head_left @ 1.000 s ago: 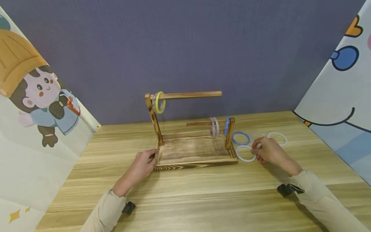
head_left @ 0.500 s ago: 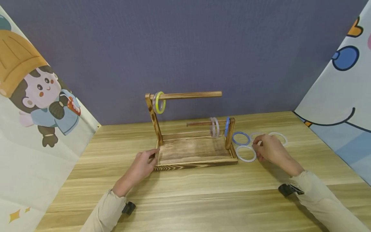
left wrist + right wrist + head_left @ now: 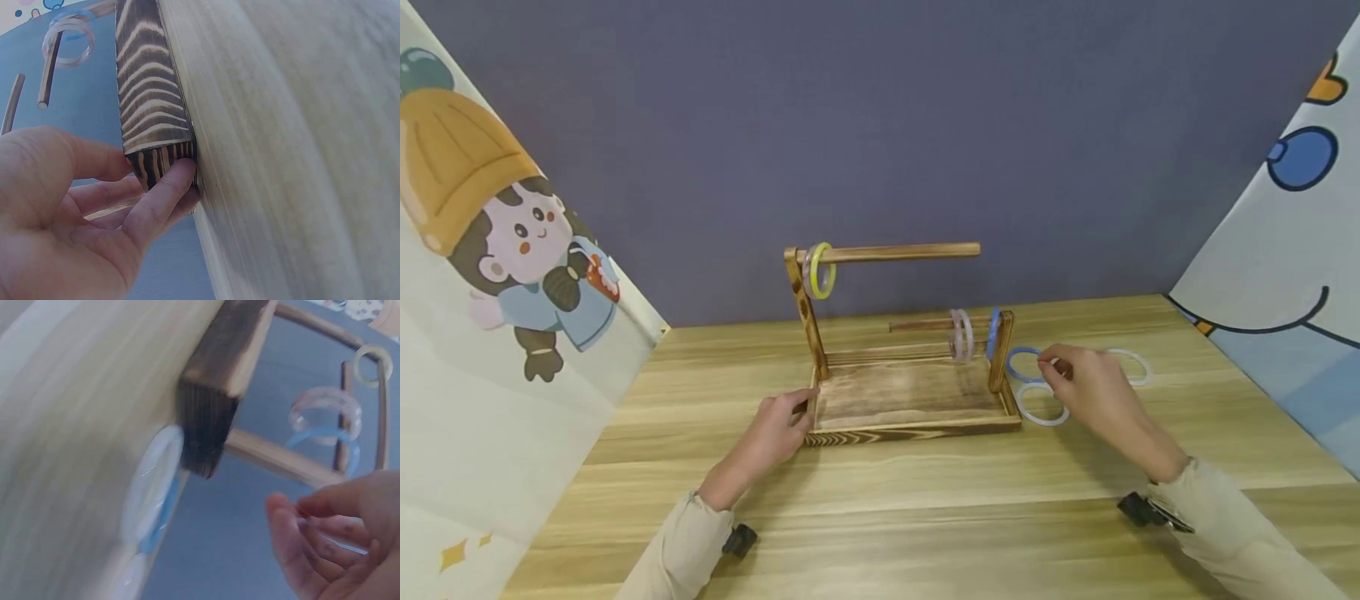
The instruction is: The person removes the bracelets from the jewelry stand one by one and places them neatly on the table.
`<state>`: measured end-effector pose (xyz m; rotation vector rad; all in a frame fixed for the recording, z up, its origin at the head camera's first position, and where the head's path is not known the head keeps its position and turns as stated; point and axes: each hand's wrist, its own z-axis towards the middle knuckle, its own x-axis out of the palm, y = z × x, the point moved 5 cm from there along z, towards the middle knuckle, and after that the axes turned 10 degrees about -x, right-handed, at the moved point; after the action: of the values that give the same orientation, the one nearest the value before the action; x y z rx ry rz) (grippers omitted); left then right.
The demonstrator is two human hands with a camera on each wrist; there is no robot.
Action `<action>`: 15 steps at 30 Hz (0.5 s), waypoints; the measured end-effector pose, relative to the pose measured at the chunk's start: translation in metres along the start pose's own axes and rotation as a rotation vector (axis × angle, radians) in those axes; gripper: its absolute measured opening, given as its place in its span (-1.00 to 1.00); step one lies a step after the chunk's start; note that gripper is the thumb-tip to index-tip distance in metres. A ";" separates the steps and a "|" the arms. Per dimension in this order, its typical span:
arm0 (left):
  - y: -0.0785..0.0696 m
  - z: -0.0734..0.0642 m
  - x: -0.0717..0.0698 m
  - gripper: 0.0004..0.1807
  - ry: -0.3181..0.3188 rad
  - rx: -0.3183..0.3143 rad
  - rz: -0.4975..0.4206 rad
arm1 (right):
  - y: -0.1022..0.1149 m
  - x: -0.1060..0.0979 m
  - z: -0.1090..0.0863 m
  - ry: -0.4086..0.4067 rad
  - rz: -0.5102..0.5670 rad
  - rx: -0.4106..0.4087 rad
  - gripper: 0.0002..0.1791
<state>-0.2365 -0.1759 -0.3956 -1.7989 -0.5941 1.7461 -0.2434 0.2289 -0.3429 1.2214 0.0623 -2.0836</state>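
My left hand (image 3: 775, 429) grips the left front corner of a wooden bangle stand (image 3: 910, 434), thumb over the rim and fingers at its end. Thumb and forefinger of my right hand (image 3: 1093, 400) pinch a pale translucent bangle (image 3: 304, 522), mostly hidden by the fingers. That hand is raised just right of the stand, over the bangles on the table. Beneath it lie a blue bangle (image 3: 1011, 364) and a white bangle (image 3: 1020, 406). On the upper bar hang a yellow bangle (image 3: 822, 293) and a lilac one. Two pale bangles (image 3: 969, 337) and a blue bangle (image 3: 993, 335) hang on the lower bar.
Another white bangle (image 3: 1142, 367) lies on the wooden table (image 3: 925, 517), right of my right hand. A grey-blue panel (image 3: 880, 150) rises behind the table. Printed cartoon panels flank both sides. The upper bar's right end and the lower bar's left end are free.
My right hand has lifted off the table and shifted slightly left, with the pale bangle between its fingertips. My left hand keeps its grip on the stand. The head view has shifted slightly.
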 end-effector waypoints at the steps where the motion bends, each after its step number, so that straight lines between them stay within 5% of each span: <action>1: 0.001 -0.001 0.000 -0.55 0.004 -0.007 -0.005 | 0.006 -0.001 0.003 -0.034 0.004 -0.013 -0.89; 7: 0.003 -0.002 0.000 -0.53 0.019 -0.032 -0.005 | 0.038 -0.009 0.016 -0.203 0.054 -0.084 -0.89; 15: 0.000 -0.003 0.000 -0.53 0.022 -0.034 -0.025 | 0.071 -0.009 0.037 -0.293 0.106 -0.157 -0.86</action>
<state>-0.2338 -0.1761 -0.3954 -1.8238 -0.6376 1.7073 -0.2265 0.1671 -0.2944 0.8009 0.0250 -2.0993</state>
